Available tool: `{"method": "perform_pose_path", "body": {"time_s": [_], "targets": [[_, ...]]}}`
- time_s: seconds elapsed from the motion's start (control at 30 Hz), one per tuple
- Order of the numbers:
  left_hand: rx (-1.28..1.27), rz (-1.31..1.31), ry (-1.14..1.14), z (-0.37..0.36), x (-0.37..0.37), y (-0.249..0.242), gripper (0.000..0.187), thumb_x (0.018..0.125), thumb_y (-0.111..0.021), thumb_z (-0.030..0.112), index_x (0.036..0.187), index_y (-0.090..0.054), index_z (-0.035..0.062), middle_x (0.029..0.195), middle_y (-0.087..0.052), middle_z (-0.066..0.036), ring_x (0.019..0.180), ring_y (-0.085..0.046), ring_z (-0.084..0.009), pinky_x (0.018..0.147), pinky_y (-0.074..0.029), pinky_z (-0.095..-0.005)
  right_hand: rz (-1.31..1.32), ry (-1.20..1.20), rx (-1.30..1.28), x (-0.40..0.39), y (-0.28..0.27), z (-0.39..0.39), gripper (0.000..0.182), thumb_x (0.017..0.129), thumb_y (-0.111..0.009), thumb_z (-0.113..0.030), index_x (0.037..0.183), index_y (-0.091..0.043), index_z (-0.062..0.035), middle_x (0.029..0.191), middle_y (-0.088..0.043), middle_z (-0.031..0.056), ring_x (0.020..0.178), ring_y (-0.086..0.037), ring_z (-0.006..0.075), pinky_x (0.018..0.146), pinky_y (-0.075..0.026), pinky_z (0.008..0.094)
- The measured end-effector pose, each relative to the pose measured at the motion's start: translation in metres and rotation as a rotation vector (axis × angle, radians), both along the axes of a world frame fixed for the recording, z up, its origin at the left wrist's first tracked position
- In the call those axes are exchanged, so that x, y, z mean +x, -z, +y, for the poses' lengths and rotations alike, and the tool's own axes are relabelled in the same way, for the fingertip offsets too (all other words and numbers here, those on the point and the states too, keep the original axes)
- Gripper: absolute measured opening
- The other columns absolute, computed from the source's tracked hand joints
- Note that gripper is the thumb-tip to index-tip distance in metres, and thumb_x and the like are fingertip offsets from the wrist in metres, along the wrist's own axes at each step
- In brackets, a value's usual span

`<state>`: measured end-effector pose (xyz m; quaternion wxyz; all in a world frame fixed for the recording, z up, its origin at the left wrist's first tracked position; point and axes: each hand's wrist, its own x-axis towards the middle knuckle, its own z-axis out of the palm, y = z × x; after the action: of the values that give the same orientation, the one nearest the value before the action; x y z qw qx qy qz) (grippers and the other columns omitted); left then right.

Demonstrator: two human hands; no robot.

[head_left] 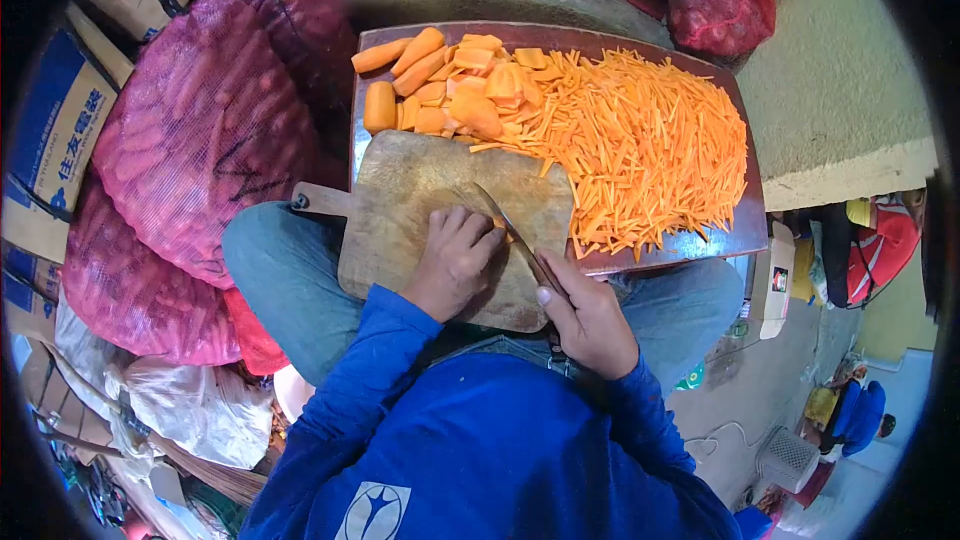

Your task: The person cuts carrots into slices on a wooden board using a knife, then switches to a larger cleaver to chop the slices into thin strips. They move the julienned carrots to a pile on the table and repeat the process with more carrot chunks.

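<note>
A worn wooden cutting board [400, 205] lies across my lap, against the near edge of a low table. My right hand [590, 320] is wrapped round the handle of a knife [502, 218], whose blade points up and to the left over the board. Left of the blade, my left hand [460, 255] presses down on the board with curled fingers. A little orange carrot shows between its fingertips and the blade. Beyond the board lie whole and cut carrot pieces [475, 90], and to their right spreads a large pile of thin carrot strips [650, 150].
Red mesh sacks [200, 130] bulge at the left beside cardboard boxes [60, 130]. The table [745, 210] has a dark red rim. Another mesh bag [715, 15] sits at the back right. A person in blue [860, 415] is far off at the lower right.
</note>
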<state>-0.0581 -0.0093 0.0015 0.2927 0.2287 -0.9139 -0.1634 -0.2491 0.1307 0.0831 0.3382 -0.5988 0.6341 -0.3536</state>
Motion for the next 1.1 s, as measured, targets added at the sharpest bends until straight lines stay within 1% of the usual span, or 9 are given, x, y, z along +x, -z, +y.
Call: {"method": "perform_pose_path", "body": {"time_s": [0.17,0.23,0.33,0.53,0.63,0.73,0.93,1.0,1.1], "targets": [[0.018,-0.015,0.026,-0.001,0.000,-0.005,0.039,0.076,-0.076,0.010,0.114,-0.073,0.0008,0.110,-0.064,-0.011,0.108,-0.058,-0.0325,0.095,-0.043,-0.0470,0.099,-0.021,0.046,0.004,-0.018,0.025,0.048,0.106,-0.064,-0.012,0.150,-0.053,0.0041,0.122,-0.071,0.0331,0.112,-0.071,0.0504,0.093,-0.057,0.0504],[0.012,-0.011,0.032,-0.002,-0.001,-0.004,0.038,0.078,-0.074,0.011,0.114,-0.073,0.0004,0.111,-0.064,-0.012,0.109,-0.058,-0.0325,0.095,-0.043,-0.0470,0.043,-0.004,0.183,0.004,-0.024,0.034,0.050,0.106,-0.063,-0.013,0.152,-0.051,0.0026,0.116,-0.072,0.0327,0.108,-0.071,0.0514,0.090,-0.057,0.0526],[0.013,-0.021,0.019,-0.002,-0.002,-0.002,0.034,0.080,-0.072,0.011,0.113,-0.074,0.0006,0.109,-0.064,-0.012,0.108,-0.059,-0.0323,0.096,-0.042,-0.0470,0.082,-0.001,0.197,0.007,-0.020,0.027,0.047,0.107,-0.061,-0.014,0.149,-0.051,0.0020,0.111,-0.071,0.0327,0.102,-0.071,0.0525,0.085,-0.056,0.0550],[-0.004,0.028,-0.022,-0.001,-0.003,-0.002,0.032,0.080,-0.074,0.010,0.111,-0.075,0.0009,0.107,-0.066,-0.011,0.108,-0.060,-0.0314,0.098,-0.042,-0.0483,0.071,-0.045,0.184,0.010,-0.009,-0.017,0.041,0.107,-0.060,-0.015,0.145,-0.051,-0.0006,0.105,-0.070,0.0338,0.097,-0.070,0.0539,0.080,-0.054,0.0576],[-0.006,0.048,-0.033,0.000,-0.001,-0.002,0.033,0.079,-0.075,0.010,0.111,-0.075,0.0011,0.108,-0.067,-0.011,0.108,-0.060,-0.0310,0.098,-0.041,-0.0488,0.048,-0.044,0.056,0.006,-0.013,0.001,0.041,0.107,-0.059,-0.017,0.144,-0.051,-0.0009,0.103,-0.070,0.0344,0.095,-0.069,0.0549,0.078,-0.053,0.0587],[0.019,0.016,-0.035,0.002,0.000,0.000,0.032,0.080,-0.074,0.009,0.111,-0.075,0.0020,0.107,-0.067,-0.011,0.108,-0.061,-0.0310,0.099,-0.041,-0.0492,0.057,-0.015,0.165,0.012,-0.018,0.010,0.040,0.107,-0.059,-0.017,0.143,-0.052,-0.0004,0.099,-0.071,0.0338,0.093,-0.069,0.0549,0.077,-0.054,0.0588],[0.016,0.064,-0.051,0.001,-0.003,0.006,0.035,0.078,-0.076,0.009,0.112,-0.074,0.0012,0.107,-0.067,-0.012,0.108,-0.061,-0.0322,0.103,-0.041,-0.0505,0.094,0.005,0.085,0.017,-0.006,-0.021,0.035,0.107,-0.059,-0.014,0.139,-0.056,-0.0004,0.091,-0.069,0.0321,0.088,-0.070,0.0541,0.075,-0.054,0.0570],[0.029,0.080,-0.019,0.000,0.000,0.010,0.038,0.074,-0.078,0.009,0.111,-0.074,0.0005,0.107,-0.067,-0.012,0.109,-0.061,-0.0333,0.105,-0.041,-0.0514,0.041,0.008,0.102,0.014,-0.019,-0.011,0.035,0.107,-0.059,-0.014,0.139,-0.056,-0.0004,0.091,-0.069,0.0330,0.088,-0.069,0.0546,0.074,-0.054,0.0570],[0.037,0.066,-0.063,0.002,-0.001,0.011,0.036,0.076,-0.082,0.008,0.111,-0.077,0.0053,0.107,-0.069,-0.012,0.105,-0.064,-0.0336,0.100,-0.045,-0.0500,-0.001,0.017,0.118,0.016,-0.014,-0.007,0.034,0.107,-0.059,-0.015,0.138,-0.057,-0.0006,0.091,-0.068,0.0338,0.088,-0.069,0.0546,0.074,-0.054,0.0563]]}}
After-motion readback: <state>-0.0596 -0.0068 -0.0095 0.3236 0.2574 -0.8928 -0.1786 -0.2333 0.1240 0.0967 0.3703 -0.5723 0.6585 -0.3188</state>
